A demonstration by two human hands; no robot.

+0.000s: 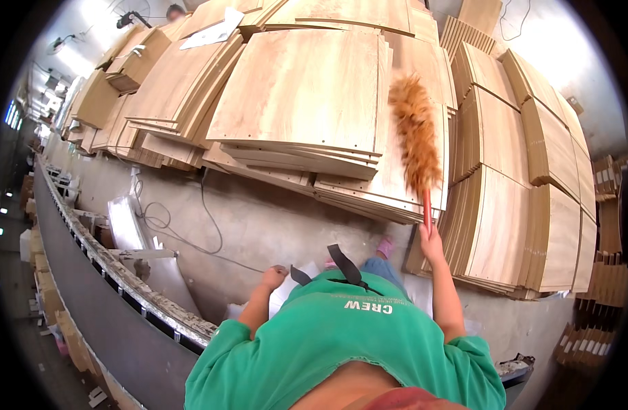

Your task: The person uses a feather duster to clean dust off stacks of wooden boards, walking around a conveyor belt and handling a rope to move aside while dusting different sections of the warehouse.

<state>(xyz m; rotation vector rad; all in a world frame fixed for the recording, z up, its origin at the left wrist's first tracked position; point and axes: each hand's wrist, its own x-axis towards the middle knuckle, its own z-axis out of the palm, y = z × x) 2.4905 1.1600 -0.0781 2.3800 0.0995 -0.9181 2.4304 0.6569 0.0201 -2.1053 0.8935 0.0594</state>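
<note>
My right hand [430, 240] is closed round the red handle of a feather duster [417, 130]. The duster's fluffy orange-brown head points away from me and lies over wood-grain panels [389, 154], right of a taller panel stack [300, 89]. Low at my left side, my left hand [275, 277] is curled, apart from the panels. A dark spot shows at its fingers, but whether they hold anything is hidden. A grey cable [242, 263] on the floor runs up close to this hand.
More panel stacks stand at the left [180, 82] and on the right [491, 137]. A conveyor with a dark belt [95, 307] curves along my left. White sheet-like pieces [126, 222] lie beside it. A white paper [215, 31] rests on a far stack.
</note>
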